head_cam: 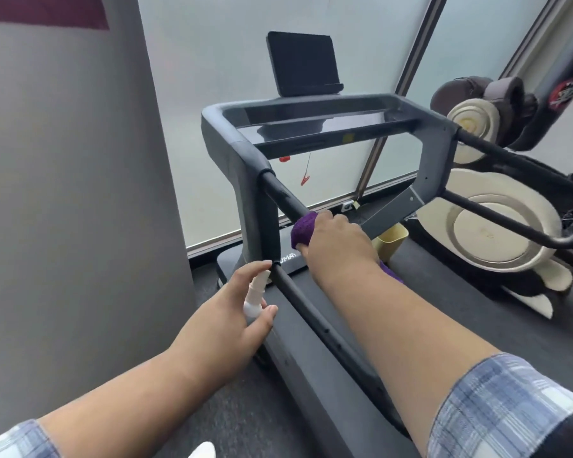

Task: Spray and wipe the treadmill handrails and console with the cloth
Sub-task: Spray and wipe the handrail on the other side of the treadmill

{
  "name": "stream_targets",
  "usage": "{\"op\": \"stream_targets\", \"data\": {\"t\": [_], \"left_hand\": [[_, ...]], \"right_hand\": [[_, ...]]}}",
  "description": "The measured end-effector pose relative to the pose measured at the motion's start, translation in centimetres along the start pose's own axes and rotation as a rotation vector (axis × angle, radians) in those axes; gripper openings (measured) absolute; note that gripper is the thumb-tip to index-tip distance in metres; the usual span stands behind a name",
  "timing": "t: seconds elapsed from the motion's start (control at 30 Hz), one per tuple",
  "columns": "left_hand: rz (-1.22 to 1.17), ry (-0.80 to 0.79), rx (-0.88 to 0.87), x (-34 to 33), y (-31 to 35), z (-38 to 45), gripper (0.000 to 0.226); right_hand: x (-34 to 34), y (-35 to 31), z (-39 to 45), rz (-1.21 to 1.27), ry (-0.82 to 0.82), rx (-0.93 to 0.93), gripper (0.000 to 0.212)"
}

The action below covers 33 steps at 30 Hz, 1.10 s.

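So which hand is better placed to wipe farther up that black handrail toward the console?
Right. The right hand already grips the purple cloth wrapped round the black handrail, below the grey console frame. The left hand holds the small white spray bottle.

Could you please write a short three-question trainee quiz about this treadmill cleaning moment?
1. True or false: the right hand presses the purple cloth against the left handrail.
2. What does the left hand hold? A) white spray bottle B) phone C) brush
3. Fill in: the dark screen stands above the ____.

Key: 1 true; 2 A; 3 console.
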<state>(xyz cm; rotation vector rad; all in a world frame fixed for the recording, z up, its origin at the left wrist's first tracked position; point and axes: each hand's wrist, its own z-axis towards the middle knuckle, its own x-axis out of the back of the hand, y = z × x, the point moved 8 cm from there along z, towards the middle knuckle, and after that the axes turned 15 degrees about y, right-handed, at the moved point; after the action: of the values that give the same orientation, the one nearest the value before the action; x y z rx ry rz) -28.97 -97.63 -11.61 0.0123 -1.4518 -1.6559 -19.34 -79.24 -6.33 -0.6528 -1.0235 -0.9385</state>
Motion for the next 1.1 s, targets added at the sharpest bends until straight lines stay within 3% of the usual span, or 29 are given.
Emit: {"op": "stream_targets", "data": {"t": [0.6,0.73,0.93,1.1], "left_hand": [[-0.051,-0.04,-0.033,3.1,-6.9,11.3,0.062],[-0.08,-0.071,-0.055,2.8,-7.0,13.9,0.058],[-0.17,-0.144,-0.121,0.9,-7.7,16.5,0.058],[-0.2,-0.217,-0.114,-0.7,-9.4,16.8,0.058]], "right_hand": [[-4.9,-9.1,11.7,0.0,-0.008,-0.017,0.058],[-4.0,-8.6,10.7,0.019,-0.039,0.001,0.061],[-1.9,-3.1,5.9,0.07,-0.039,-0.136,0.056],[-2.3,-3.8,6.3,-0.02,-0.017,-0.133,0.05]]}}
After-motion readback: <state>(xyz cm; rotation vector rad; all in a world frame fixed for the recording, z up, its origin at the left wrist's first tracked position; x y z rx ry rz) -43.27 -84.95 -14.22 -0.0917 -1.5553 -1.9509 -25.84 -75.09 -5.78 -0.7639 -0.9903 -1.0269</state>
